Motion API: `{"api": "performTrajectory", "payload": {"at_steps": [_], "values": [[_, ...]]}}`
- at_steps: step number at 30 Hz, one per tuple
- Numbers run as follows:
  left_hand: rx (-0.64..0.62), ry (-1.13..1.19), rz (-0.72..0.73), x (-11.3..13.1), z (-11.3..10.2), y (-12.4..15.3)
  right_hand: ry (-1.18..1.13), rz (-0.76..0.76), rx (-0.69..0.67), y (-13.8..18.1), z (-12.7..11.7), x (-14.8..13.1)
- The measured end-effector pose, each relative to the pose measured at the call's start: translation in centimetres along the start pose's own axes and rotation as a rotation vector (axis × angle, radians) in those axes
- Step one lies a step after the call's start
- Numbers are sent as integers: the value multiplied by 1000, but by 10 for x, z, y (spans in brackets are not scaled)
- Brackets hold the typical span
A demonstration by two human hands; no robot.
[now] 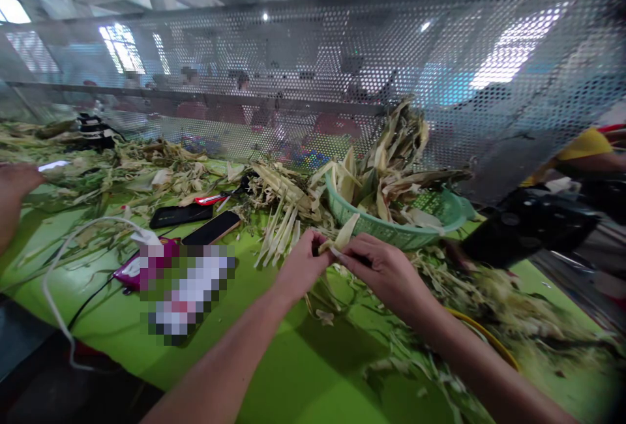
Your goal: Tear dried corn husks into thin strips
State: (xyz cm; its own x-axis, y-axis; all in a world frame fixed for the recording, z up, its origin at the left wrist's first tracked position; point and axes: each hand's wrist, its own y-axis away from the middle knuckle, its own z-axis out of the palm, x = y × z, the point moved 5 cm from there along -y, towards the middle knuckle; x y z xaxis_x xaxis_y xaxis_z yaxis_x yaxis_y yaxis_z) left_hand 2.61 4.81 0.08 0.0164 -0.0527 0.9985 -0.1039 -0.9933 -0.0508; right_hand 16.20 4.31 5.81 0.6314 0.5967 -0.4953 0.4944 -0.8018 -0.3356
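A pale corn husk (347, 231) is pinched between my two hands over the green table (288, 359). My left hand (302, 266) closes its thumb and fingers on the husk's left side. From the right, my right hand (384, 267) grips the same husk near its lower end, fingertips almost meeting those of the left. Just beyond them stands a light green plastic basket (405, 236) heaped with dry husks (386, 182). Cut husk strips (280, 235) fan out to the left of my hands.
Phones (211, 228) and a red-handled cutter (211, 200) lie at left, near a white cable (53, 274) and a purple pouch (147, 266). Another person's hand (19, 182) shows at far left. A perforated metal screen (293, 85) rises behind. Shredded husk (508, 306) covers the right.
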Motion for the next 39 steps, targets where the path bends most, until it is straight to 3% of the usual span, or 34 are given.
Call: {"api": "performTrajectory", "payload": {"at_steps": [12, 21, 28, 34, 39], "values": [[-14, -100, 16, -1, 1, 1, 36, 37, 126, 4, 1, 1], [1, -88, -19, -1, 2, 2, 209, 35, 207, 6, 0, 0], [-48, -32, 20, -2, 9, 3, 135, 32, 220, 7, 3, -3], [-9, -47, 20, -6, 5, -1, -40, 34, 185, 6, 0, -1], [9, -68, 92, -13, 4, -4, 59, 29, 231, 8, -5, -6]]}}
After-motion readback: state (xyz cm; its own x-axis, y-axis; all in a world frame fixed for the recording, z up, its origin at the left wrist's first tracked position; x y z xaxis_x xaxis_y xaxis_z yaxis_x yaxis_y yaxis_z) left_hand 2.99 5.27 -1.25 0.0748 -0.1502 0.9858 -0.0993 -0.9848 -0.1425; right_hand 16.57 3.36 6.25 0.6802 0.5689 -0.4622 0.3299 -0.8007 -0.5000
